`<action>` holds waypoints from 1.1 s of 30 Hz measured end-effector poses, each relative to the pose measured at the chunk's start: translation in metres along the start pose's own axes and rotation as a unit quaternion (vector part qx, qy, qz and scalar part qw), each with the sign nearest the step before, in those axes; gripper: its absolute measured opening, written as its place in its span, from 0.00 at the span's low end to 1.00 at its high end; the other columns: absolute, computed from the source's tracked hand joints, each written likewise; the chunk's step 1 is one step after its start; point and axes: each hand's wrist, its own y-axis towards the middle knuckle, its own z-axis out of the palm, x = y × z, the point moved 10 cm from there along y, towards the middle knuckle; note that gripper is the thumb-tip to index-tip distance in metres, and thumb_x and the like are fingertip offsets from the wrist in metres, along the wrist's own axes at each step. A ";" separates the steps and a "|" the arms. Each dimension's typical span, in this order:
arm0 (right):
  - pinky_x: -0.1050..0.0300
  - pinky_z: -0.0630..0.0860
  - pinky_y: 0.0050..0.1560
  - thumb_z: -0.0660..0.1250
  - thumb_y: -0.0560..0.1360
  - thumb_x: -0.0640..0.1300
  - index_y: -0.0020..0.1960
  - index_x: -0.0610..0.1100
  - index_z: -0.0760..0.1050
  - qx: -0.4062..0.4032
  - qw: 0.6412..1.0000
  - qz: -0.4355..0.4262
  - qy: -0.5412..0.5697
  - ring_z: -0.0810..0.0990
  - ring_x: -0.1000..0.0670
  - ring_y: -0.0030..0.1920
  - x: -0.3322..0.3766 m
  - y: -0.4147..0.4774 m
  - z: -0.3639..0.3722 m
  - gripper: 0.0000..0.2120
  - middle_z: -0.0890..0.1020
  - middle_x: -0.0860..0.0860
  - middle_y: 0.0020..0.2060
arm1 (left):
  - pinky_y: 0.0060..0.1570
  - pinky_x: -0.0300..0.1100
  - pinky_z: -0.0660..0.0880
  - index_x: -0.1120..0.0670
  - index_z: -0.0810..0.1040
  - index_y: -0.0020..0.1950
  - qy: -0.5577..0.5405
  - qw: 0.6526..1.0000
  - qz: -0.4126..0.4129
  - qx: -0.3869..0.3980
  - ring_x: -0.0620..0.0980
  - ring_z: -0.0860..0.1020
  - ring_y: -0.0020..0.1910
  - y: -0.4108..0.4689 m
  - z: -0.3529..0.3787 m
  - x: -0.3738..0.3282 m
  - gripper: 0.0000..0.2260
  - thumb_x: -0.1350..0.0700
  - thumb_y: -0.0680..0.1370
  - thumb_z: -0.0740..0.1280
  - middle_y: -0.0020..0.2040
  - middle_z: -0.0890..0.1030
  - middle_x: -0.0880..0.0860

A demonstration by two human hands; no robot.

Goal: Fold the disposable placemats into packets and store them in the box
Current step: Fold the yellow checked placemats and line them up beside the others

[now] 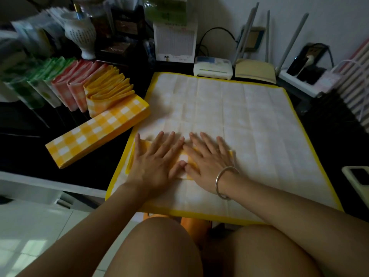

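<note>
A folded yellow-and-white checked placemat packet [183,157] lies on a large white placemat with a yellow border [249,124] spread over the dark table. My left hand [153,160] and my right hand [207,156], which wears a silver bangle, press flat on the packet with straight fingers, side by side. Only thin strips of the packet show around my hands. A long yellow checked box [95,132] lies to the left. Behind it stands a row of folded packets [79,86] in yellow, pink and green.
A white modem [212,69], a router with antennas [255,69] and a power strip [303,78] sit along the back. A white vase [81,35] and a calendar [175,43] stand at the far left. A phone [357,174] lies at the right edge.
</note>
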 end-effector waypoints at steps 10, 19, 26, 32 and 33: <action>0.50 0.75 0.53 0.66 0.73 0.43 0.55 0.48 0.77 -0.268 0.880 0.271 0.283 0.80 0.43 0.49 -0.114 -0.062 -0.043 0.11 0.80 0.49 0.50 | 0.70 0.71 0.42 0.42 0.52 0.80 -0.016 1.000 -0.012 -0.014 0.52 0.50 0.79 0.000 -0.002 0.001 0.32 0.33 0.79 0.36 0.79 0.54 0.46; 0.53 0.69 0.44 0.59 0.79 0.51 0.41 0.45 0.75 -0.140 0.883 0.313 0.319 0.78 0.38 0.49 -0.112 -0.054 -0.029 0.13 0.82 0.41 0.45 | 0.71 0.66 0.34 0.42 0.44 0.79 -0.017 0.999 -0.029 0.007 0.50 0.42 0.79 0.004 -0.004 0.003 0.34 0.33 0.75 0.32 0.80 0.48 0.45; 0.39 0.77 0.48 0.59 0.80 0.47 0.51 0.38 0.76 -0.192 0.869 0.333 0.312 0.79 0.34 0.50 -0.132 -0.068 -0.034 0.14 0.81 0.36 0.49 | 0.72 0.61 0.31 0.45 0.42 0.80 -0.098 0.993 -0.047 0.042 0.48 0.39 0.79 0.002 -0.009 -0.026 0.40 0.33 0.68 0.28 0.80 0.45 0.45; 0.49 0.72 0.52 0.59 0.80 0.47 0.52 0.37 0.78 -0.134 0.882 0.375 0.252 0.77 0.36 0.55 -0.166 -0.081 -0.016 0.14 0.81 0.36 0.52 | 0.71 0.62 0.32 0.42 0.38 0.78 -0.174 0.983 -0.014 0.057 0.51 0.37 0.78 0.005 -0.004 -0.060 0.37 0.34 0.70 0.36 0.81 0.42 0.50; 0.49 0.72 0.52 0.59 0.80 0.48 0.51 0.38 0.78 -0.131 0.882 0.375 0.254 0.77 0.36 0.54 -0.167 -0.080 -0.014 0.15 0.81 0.36 0.52 | 0.71 0.62 0.33 0.41 0.44 0.79 -0.201 0.979 -0.008 0.033 0.51 0.39 0.79 0.004 -0.008 -0.061 0.37 0.34 0.70 0.38 0.81 0.44 0.51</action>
